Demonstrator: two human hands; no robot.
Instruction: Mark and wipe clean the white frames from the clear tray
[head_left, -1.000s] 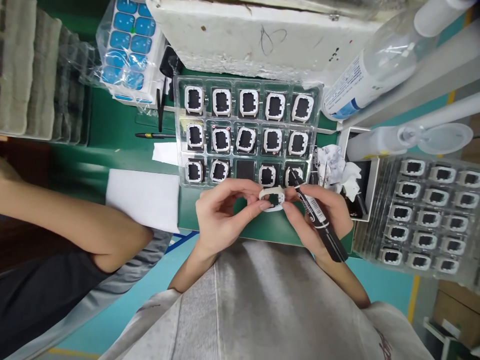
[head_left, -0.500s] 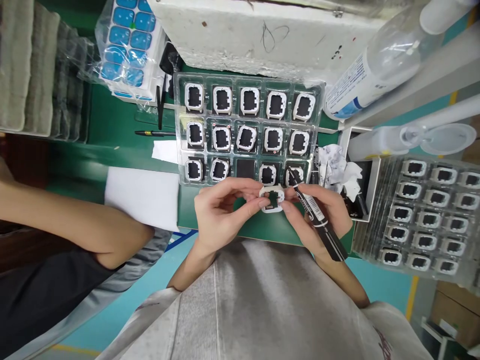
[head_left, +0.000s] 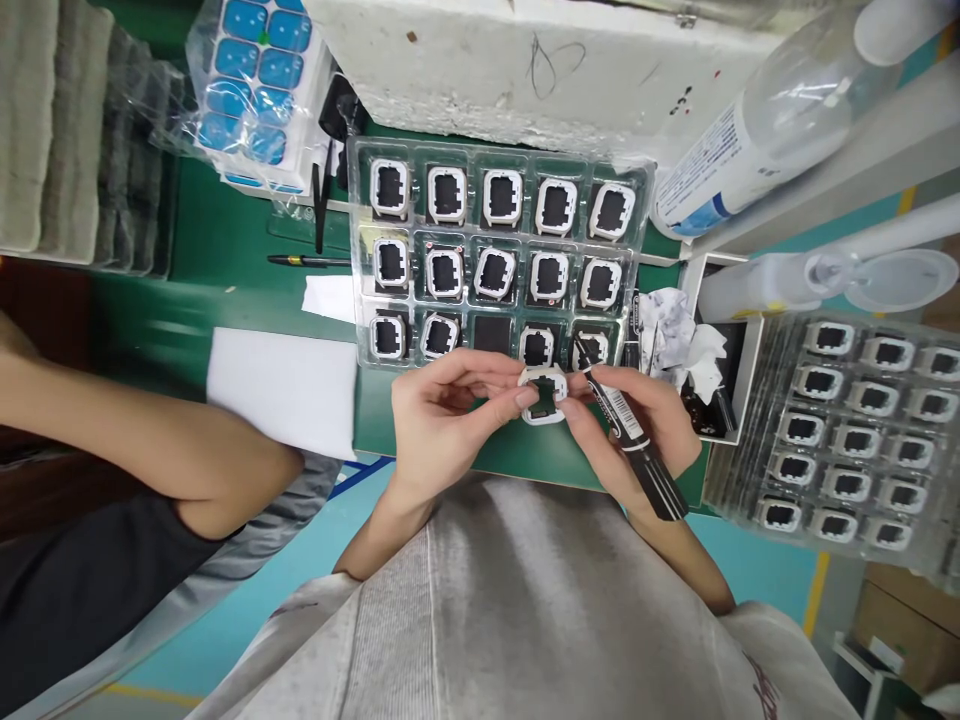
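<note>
A white square frame (head_left: 553,412) is held near the table's front edge, pinched between the fingertips of both hands. My left hand (head_left: 442,425) grips its left side with thumb and fingers. My right hand (head_left: 637,420) touches its right side and also holds a black marker (head_left: 628,430), which lies across the fingers with its thin tip pointing up and left. Just beyond the hands sits a clear plastic tray (head_left: 471,147) of similar white frames on black pads; one pocket in its front row shows only a black pad (head_left: 493,333).
Another person's arm (head_left: 150,430) reaches in at left beside a white cloth (head_left: 281,390). A foam box (head_left: 487,70) stands behind the tray. Bottles (head_left: 720,165), a box of crumpled tissue (head_left: 667,325) and stacked trays (head_left: 855,400) are at right. A pen (head_left: 307,261) lies left of the tray.
The view has shifted slightly. Both hands keep hold of the white frame in almost the same pose, and the marker is still in my right hand.
</note>
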